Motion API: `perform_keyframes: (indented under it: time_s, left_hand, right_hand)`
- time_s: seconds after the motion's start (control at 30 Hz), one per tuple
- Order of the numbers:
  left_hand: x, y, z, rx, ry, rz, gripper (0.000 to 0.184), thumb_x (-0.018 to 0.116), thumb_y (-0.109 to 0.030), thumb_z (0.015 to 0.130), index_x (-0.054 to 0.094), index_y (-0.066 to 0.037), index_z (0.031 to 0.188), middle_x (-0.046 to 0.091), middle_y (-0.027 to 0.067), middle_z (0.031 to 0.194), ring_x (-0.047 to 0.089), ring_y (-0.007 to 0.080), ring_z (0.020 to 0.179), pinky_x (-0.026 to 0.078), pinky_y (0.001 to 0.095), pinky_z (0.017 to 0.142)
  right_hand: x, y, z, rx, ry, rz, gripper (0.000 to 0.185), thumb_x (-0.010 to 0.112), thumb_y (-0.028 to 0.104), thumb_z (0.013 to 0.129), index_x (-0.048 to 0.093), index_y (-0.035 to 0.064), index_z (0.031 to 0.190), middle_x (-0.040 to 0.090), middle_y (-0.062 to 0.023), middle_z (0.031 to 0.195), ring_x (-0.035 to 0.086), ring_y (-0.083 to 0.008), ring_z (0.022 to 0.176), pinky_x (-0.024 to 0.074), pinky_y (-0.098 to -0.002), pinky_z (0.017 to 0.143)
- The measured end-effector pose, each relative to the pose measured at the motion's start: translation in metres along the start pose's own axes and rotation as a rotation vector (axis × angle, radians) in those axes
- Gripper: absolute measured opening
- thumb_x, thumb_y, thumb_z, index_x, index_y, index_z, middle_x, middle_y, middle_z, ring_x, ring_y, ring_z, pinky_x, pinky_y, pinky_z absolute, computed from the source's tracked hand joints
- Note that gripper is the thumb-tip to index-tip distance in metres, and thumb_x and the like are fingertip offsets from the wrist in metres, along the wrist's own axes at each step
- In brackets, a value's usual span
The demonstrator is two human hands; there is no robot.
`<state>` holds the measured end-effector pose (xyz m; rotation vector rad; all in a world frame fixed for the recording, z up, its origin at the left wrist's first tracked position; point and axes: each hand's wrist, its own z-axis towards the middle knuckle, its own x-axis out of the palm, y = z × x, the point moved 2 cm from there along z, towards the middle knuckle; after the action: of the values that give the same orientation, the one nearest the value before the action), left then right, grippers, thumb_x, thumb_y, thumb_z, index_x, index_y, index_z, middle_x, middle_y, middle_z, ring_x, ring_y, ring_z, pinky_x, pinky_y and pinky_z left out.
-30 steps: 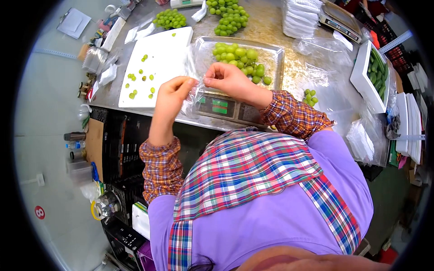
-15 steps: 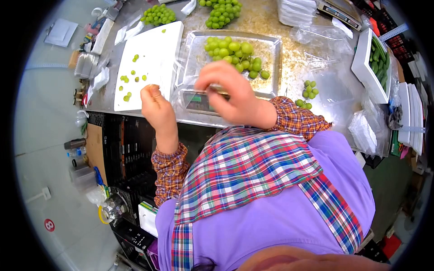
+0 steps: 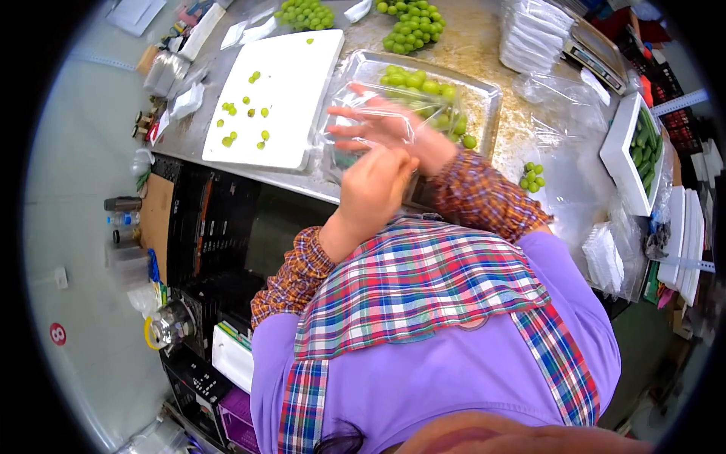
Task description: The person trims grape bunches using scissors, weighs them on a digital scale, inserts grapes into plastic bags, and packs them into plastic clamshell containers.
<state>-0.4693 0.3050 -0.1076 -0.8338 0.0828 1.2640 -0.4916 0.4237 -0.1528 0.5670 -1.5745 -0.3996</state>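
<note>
Over a stained metal worktable (image 3: 473, 53), gripping a clear plastic bag (image 3: 411, 130) in the clenched left hand (image 3: 370, 189). With the right hand (image 3: 389, 125), spreading splayed fingers inside or behind the bag; hard to tell which. Just beyond, green grapes (image 3: 431, 88) on a metal tray (image 3: 478, 106), partly behind plastic. To the left, loose grapes (image 3: 264, 113) on a white board (image 3: 295, 83); to the right, a small grape cluster (image 3: 532, 177).

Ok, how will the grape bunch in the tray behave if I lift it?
The bunch will probably flex, being many separate round grapes. Single grapes may drop off; small loose ones lie on the white board. Any that drop would likely roll, though the tray has a rim that might stop them.
</note>
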Motion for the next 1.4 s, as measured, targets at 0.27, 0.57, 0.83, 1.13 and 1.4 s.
perform_keyframes:
  time_s: [0.27,0.57,0.83,1.13,1.4]
  left_hand:
    - [-0.024,0.034,-0.010,-0.226,-0.273,0.157,0.011,0.069,-0.007,0.080,0.060,-0.003,0.083,0.039,-0.0033,0.055,0.034,0.0053,0.049,0.030,0.0219,0.043]
    - [-0.038,0.100,0.024,-0.567,-0.360,-0.061,0.012,0.062,-0.010,0.087,0.055,0.000,0.089,0.039,-0.0047,0.057,0.034,0.0042,0.050,0.028,0.0208,0.045]
    - [0.032,0.135,0.004,-1.246,-0.341,-0.792,0.014,0.055,-0.019,0.090,0.050,-0.011,0.100,0.046,-0.0003,0.092,0.041,0.0125,0.083,0.046,0.0453,0.077]
    - [0.075,0.127,0.019,-1.439,-0.283,-0.864,0.026,0.045,-0.025,0.094,0.043,-0.012,0.116,0.049,0.0051,0.105,0.046,0.0242,0.099,0.037,0.0548,0.079]
    - [0.079,0.148,0.019,-1.478,-0.209,-1.001,0.021,0.046,-0.026,0.093,0.047,-0.013,0.109,0.054,0.0047,0.103,0.050,0.0211,0.086,0.037,0.0428,0.067]
  right_hand:
    - [0.009,-0.001,-0.008,-0.042,0.051,-1.033,0.044,0.054,0.006,0.086,0.049,0.0055,0.129,0.054,-0.0166,0.122,0.055,-0.0242,0.109,0.0442,-0.0332,0.090]
    - [-0.018,0.142,-0.091,-0.612,-0.365,-1.181,0.038,0.058,0.026,0.089,0.055,0.0019,0.119,0.061,-0.0125,0.111,0.060,-0.0209,0.100,0.0510,-0.0329,0.084]
    - [-0.104,0.143,-0.020,0.153,-0.365,-1.330,0.075,0.052,0.058,0.084,0.040,0.0047,0.135,0.047,-0.0195,0.129,0.051,-0.0292,0.114,0.0454,-0.0390,0.091]
    - [-0.090,0.114,0.007,0.295,-0.218,-1.191,0.076,0.046,0.062,0.085,0.040,0.0037,0.134,0.045,-0.0159,0.133,0.047,-0.0217,0.118,0.0436,-0.0351,0.093]
    - [-0.086,0.100,-0.002,0.081,-0.146,-1.042,0.067,0.048,0.052,0.090,0.037,0.0039,0.136,0.044,-0.0125,0.134,0.048,-0.0182,0.117,0.0405,-0.0294,0.097]
